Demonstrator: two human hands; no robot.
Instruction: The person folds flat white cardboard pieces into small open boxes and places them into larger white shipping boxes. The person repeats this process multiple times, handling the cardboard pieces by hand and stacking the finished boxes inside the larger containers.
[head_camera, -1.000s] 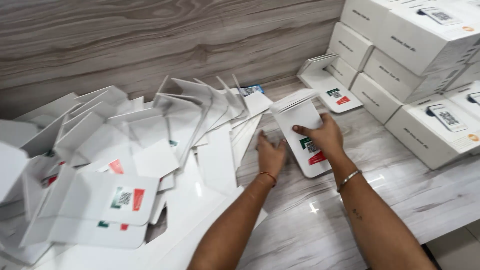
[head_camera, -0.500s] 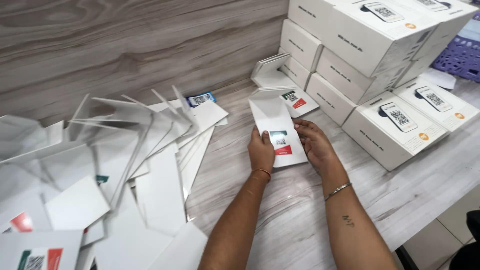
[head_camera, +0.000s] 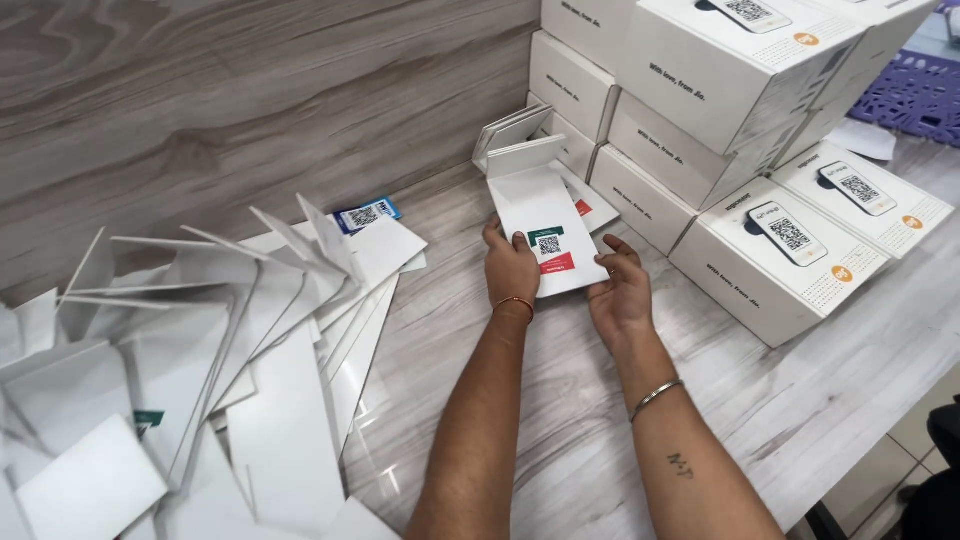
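Hands, left (head_camera: 512, 268) and right (head_camera: 620, 290), each grip an edge of a folded white card sleeve (head_camera: 545, 225) at frame centre above the desk (head_camera: 560, 420); unfolded blanks (head_camera: 250, 380) lie heaped lower left, finished boxes (head_camera: 700, 110) stacked upper right.

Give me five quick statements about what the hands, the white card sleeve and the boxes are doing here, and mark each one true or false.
1. Both hands hold one white folded card sleeve. True: the left hand and right hand grip its lower end.
2. The sleeve's top flap is bent upward. True.
3. The white boxes are stacked to the left of the hands. False: they stand to the right, against the wall.
4. The flat white card blanks lie in one neat stack. False: they are spread loosely over the table, some with flaps sticking up.
5. The right wrist is bare. False: it wears a thin metal bangle.
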